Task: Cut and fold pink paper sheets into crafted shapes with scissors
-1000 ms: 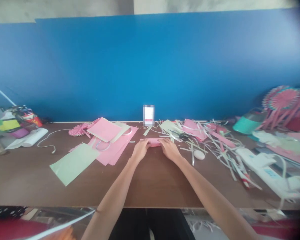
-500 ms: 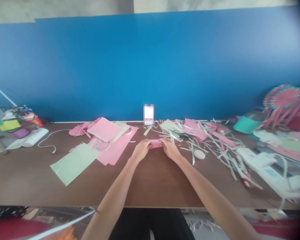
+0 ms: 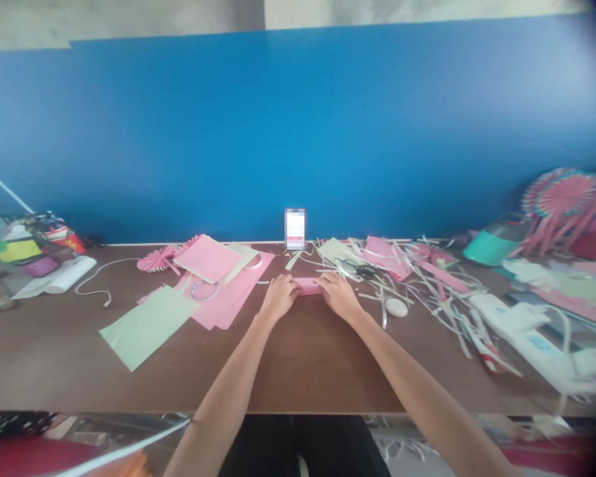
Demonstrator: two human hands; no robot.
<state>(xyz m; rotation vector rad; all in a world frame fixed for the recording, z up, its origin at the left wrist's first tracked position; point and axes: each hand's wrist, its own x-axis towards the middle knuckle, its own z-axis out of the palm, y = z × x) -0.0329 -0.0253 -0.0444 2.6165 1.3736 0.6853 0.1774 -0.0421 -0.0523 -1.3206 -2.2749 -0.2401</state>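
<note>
A narrow pink paper strip [image 3: 308, 286], apparently folded, lies crosswise near the middle of the brown table. Its left end is under the fingers of my left hand [image 3: 279, 296], which are closed on it. At the other end my right hand [image 3: 338, 295] grips the paper in the same way, fingertips pressed down. Only the middle stretch of the strip shows; both ends are hidden by my fingers. Beyond it a phone [image 3: 295, 228] with a blurred screen stands upright against the blue partition.
Left of my hands lie pink sheets [image 3: 236, 291], a pale green sheet [image 3: 149, 326] and a pleated pink fan [image 3: 156, 258]. To the right are tangled paper strips [image 3: 427, 291], a white oval object [image 3: 396, 307], a power strip [image 3: 521, 341] and a teal container [image 3: 491, 246].
My hands have shifted slightly and their fingers lie flatter over the pink strip. The strip looks a little narrower. Everything else stays put.
</note>
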